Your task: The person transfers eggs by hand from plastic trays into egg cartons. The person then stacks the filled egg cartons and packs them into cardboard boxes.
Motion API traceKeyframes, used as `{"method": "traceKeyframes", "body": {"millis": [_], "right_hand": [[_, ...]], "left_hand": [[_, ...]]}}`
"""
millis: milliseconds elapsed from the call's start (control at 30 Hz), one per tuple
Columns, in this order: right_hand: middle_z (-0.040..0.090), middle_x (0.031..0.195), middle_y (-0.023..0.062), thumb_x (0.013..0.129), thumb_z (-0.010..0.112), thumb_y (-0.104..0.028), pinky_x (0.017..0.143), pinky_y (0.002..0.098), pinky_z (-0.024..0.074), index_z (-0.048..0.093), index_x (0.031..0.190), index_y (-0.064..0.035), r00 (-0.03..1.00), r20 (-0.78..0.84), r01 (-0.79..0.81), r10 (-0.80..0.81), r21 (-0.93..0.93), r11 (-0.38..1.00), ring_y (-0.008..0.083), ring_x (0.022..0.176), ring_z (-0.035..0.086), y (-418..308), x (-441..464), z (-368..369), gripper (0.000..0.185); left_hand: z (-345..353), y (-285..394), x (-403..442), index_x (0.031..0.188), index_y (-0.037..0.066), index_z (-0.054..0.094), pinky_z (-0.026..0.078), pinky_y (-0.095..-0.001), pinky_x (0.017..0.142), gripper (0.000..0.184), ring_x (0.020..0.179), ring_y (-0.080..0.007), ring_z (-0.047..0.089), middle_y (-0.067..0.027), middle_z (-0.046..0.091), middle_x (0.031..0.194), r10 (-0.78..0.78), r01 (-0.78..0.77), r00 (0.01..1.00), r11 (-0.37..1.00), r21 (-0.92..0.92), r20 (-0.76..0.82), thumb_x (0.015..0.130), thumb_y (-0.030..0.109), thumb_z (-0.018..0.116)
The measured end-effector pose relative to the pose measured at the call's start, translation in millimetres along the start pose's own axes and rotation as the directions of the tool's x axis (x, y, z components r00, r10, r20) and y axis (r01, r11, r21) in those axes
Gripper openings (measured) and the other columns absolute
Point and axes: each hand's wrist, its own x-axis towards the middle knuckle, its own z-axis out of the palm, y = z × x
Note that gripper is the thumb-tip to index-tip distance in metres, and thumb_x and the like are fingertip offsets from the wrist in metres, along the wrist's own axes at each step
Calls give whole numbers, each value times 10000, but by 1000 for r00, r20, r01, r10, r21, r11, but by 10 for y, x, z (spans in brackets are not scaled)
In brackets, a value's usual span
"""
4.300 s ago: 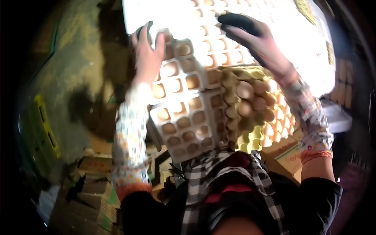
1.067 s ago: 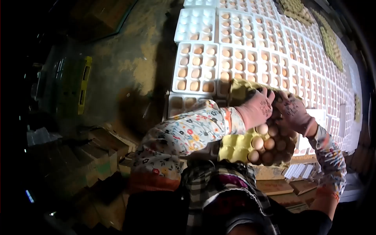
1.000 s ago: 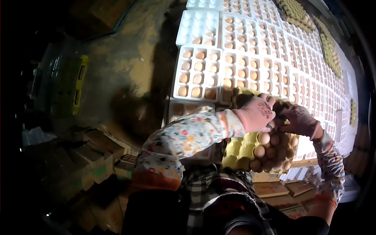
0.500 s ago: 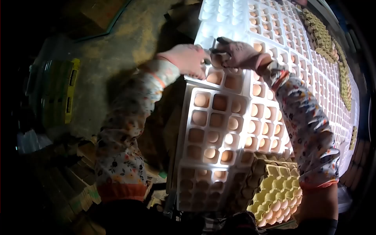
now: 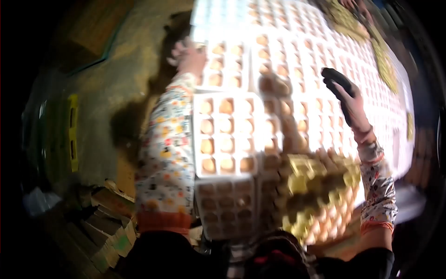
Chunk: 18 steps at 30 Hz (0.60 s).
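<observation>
My left hand (image 5: 189,58) is at the left edge of a white tray (image 5: 217,72) with eggs, fingers apart; an egg-sized shape by its fingertips is blurred. My right hand (image 5: 346,95) hovers over the brightly lit trays on the right, its dark-tipped fingers stretched out and nothing in them. Between and below my hands, a white foam tray (image 5: 226,135) has an egg in each visible cup. A stack of yellow pulp trays (image 5: 320,190) with eggs stands near my body at the right, partly in shadow. Below the foam tray lies a dimmer egg tray (image 5: 226,204).
More white trays of eggs (image 5: 297,51) stretch to the back right. Yellow pulp trays (image 5: 346,23) lie at the far right, where another person's hands (image 5: 360,7) show. A yellow pallet edge (image 5: 73,132) and cardboard boxes (image 5: 111,218) are on the left.
My hands have moved apart: the left one to the tray's left edge, the right one away to the right, its fingers now extended. The view has shifted over the trays.
</observation>
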Motion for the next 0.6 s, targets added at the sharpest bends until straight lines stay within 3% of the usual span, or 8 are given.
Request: {"method": "traceKeyframes", "body": {"millis": [67,133,200,267,300,400,567,600], "right_hand": [[616,1234,118,968,535,-129,970,302,451,553,1270,41,982,-163,-107,99,-46,993,170,1104,584,-136,-987,-569,347],[633,1201,127,962,543,-125,930,305,472,560,1259,46,907,-357,-226,222,32,974,173,1057,609,-364,-2064,-854,344],[666,1122,106,952,563,-127,855,293,499,600,1204,53,799,-484,-355,355,96,930,160,946,637,-325,-2998,-1043,312],[687,1040,88,914,624,-128,824,278,507,631,1164,26,796,-400,-456,454,95,885,143,885,645,-222,-3644,-1049,294],[667,1066,97,865,672,-132,837,304,504,628,1163,1,877,-256,-442,406,-97,892,174,920,630,-243,-3824,-994,329],[560,1196,129,732,769,-175,911,411,462,602,1169,-71,989,128,58,69,-781,622,299,1059,541,-151,-4036,-837,480],[487,1278,133,715,770,-251,951,464,400,579,1194,-106,964,265,217,-10,-769,602,336,1106,484,102,-4254,-1087,535],[487,1280,131,719,766,-248,950,464,399,580,1194,-106,959,284,234,-18,-751,617,333,1108,486,119,-4317,-1124,530]], "left_hand": [[-146,91,-473,1347,164,452,324,-586,1011,556,1238,-426,396,-206,389,1371,190,-190,981,982,25,-39,873,427,577],[-702,536,-1235,1325,135,468,391,-533,990,541,1212,-430,432,-213,457,1320,466,-454,885,852,-259,-19,876,404,606],[-1511,1204,-2188,1257,71,548,413,-427,1011,406,1186,-355,519,-177,550,1240,639,-422,753,653,-628,158,901,250,625],[-1874,1697,-2972,1259,82,552,403,-411,1039,415,1204,-356,514,-186,540,1259,820,-354,525,454,-818,228,890,249,641],[-2008,1915,-3230,1254,98,557,414,-399,1033,418,1201,-349,515,-193,544,1248,908,-645,375,401,-650,187,875,248,654],[-2090,2508,-3652,1242,108,557,457,-420,941,463,1096,-323,566,-161,567,1213,893,-662,357,450,-599,275,849,324,672],[-1763,3009,-4169,1284,88,534,468,-410,932,503,1057,-319,599,-168,564,1245,756,-610,263,612,-503,600,853,321,648],[-1765,3017,-4214,1284,85,538,476,-401,916,504,1058,-307,602,-156,571,1232,759,-577,328,633,-517,562,852,318,652]]}}
